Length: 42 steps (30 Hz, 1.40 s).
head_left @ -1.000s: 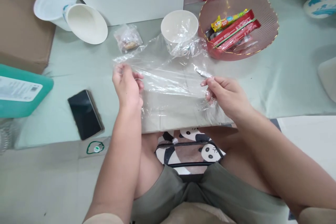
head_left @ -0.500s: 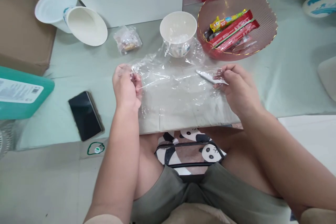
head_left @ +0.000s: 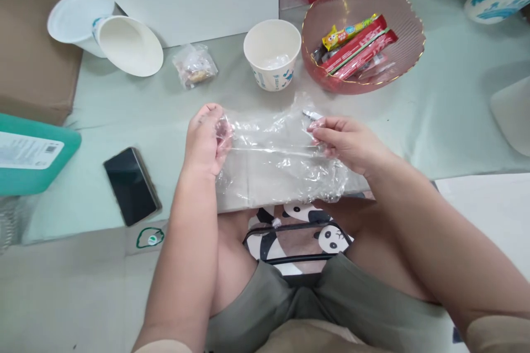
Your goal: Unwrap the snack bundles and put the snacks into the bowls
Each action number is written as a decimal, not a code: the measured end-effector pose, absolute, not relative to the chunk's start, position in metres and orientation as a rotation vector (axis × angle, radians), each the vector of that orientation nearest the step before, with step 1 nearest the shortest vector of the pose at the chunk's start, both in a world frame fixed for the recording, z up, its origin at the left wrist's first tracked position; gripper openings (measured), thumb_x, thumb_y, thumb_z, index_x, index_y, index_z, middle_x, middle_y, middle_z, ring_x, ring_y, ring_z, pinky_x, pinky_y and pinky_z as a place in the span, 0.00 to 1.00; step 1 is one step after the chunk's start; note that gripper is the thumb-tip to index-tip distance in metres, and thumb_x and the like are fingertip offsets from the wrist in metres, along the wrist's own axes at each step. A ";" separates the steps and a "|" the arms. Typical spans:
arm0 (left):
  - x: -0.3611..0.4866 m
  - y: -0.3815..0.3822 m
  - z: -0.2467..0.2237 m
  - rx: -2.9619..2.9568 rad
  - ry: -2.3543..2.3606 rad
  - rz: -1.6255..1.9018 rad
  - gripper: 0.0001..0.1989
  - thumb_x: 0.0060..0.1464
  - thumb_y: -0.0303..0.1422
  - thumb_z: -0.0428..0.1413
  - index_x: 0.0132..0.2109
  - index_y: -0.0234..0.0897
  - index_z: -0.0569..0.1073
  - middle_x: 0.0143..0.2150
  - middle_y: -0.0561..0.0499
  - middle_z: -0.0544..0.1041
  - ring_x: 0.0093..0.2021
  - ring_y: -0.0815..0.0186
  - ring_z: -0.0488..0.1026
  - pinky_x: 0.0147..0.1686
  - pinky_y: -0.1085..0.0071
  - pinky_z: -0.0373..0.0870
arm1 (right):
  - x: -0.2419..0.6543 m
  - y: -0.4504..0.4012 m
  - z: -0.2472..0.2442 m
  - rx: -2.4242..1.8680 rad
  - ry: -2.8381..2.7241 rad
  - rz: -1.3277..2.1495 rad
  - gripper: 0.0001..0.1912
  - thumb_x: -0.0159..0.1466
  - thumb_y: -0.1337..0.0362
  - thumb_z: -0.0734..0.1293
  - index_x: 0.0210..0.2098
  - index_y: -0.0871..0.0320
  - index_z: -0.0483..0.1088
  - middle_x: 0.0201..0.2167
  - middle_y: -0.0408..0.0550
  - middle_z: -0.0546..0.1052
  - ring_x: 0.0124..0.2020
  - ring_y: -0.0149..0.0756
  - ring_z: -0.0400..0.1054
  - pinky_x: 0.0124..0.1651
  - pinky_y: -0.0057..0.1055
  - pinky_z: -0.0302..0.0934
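A clear plastic film (head_left: 269, 149) is stretched between my two hands above the table's front edge. My left hand (head_left: 209, 140) is closed on the film's left side. On the other side my right hand (head_left: 345, 140) pinches the film, along with a small white tool (head_left: 311, 115) whose thin tip points up and left. Behind the film stands a white paper bowl (head_left: 272, 58) with a blue print and something clear inside. A small clear packet (head_left: 194, 66) lies left of that bowl.
A pink bowl (head_left: 408, 38) of wrapped snacks stands at the back right. Two tilted paper bowls (head_left: 132, 47) are at the back left. A phone (head_left: 131, 185) and a green container (head_left: 41, 160) lie at the left. A white box (head_left: 186, 0) stands behind.
My right hand has moved left, closer to my left hand, and the film hangs looser. The film has come away from the paper bowl toward me. The view has shifted slightly.
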<state>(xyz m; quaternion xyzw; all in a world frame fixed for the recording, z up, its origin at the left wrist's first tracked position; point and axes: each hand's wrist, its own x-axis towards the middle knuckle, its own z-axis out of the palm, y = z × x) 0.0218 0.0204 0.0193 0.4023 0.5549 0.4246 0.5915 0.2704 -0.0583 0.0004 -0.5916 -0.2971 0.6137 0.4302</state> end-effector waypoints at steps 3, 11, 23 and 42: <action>0.016 0.024 0.016 0.900 1.356 1.006 0.16 0.47 0.41 0.65 0.32 0.43 0.65 0.22 0.58 0.66 0.16 0.76 0.49 0.20 0.67 0.35 | 0.274 -0.059 -0.001 -1.495 -0.781 1.376 0.12 0.59 0.59 0.77 0.30 0.56 0.72 0.22 0.39 0.70 0.17 0.22 0.53 0.18 0.27 0.45; 0.017 0.027 0.017 0.868 1.428 1.030 0.16 0.49 0.43 0.65 0.35 0.44 0.65 0.23 0.60 0.67 0.15 0.77 0.50 0.20 0.68 0.37 | 0.276 -0.057 0.000 -1.375 -0.679 1.195 0.13 0.60 0.63 0.75 0.28 0.55 0.66 0.22 0.37 0.68 0.22 0.23 0.63 0.25 0.23 0.57; 0.023 0.024 0.015 0.918 1.286 1.148 0.10 0.54 0.35 0.61 0.32 0.42 0.66 0.18 0.58 0.68 0.13 0.76 0.50 0.16 0.71 0.36 | 0.270 -0.062 0.009 -1.455 -0.572 1.511 0.11 0.62 0.60 0.74 0.40 0.56 0.72 0.32 0.48 0.82 0.30 0.34 0.78 0.33 0.28 0.73; 0.015 0.029 0.006 0.993 1.150 1.206 0.14 0.52 0.44 0.64 0.31 0.42 0.70 0.17 0.58 0.70 0.11 0.75 0.52 0.12 0.71 0.34 | 0.275 -0.064 0.005 -1.508 -0.811 1.491 0.24 0.61 0.69 0.67 0.56 0.59 0.78 0.18 0.42 0.76 0.20 0.31 0.72 0.26 0.26 0.66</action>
